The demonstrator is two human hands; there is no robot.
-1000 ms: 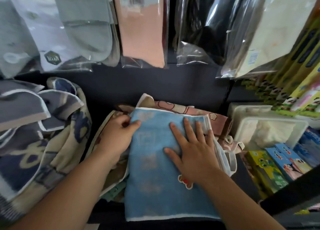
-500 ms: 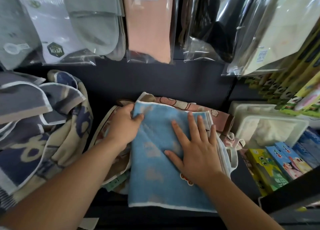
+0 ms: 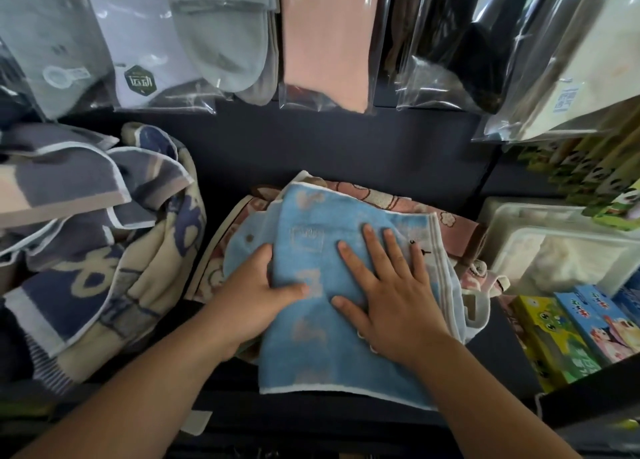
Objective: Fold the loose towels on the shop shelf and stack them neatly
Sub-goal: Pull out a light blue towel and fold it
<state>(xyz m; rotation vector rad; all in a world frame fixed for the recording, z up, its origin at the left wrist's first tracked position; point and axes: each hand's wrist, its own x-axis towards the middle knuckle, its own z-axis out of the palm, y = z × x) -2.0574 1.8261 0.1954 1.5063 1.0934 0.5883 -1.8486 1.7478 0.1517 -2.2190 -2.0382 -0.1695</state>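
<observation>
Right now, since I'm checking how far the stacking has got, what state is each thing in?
blue towel: folded, flat atop the pile.
pink towel: beneath it, edges showing.
navy-and-cream towels: loose, heaped at left.
left hand: grips blue towel's left edge.
right hand: flat, pressing blue towel.

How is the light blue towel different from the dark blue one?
The light blue towel lies flat, gripped by the left hand, pressed by the right hand; the dark blue towel slumps rumpled. The light blue towel's pattern is faint; the dark blue towel's is bold. Both have white edging.
</observation>
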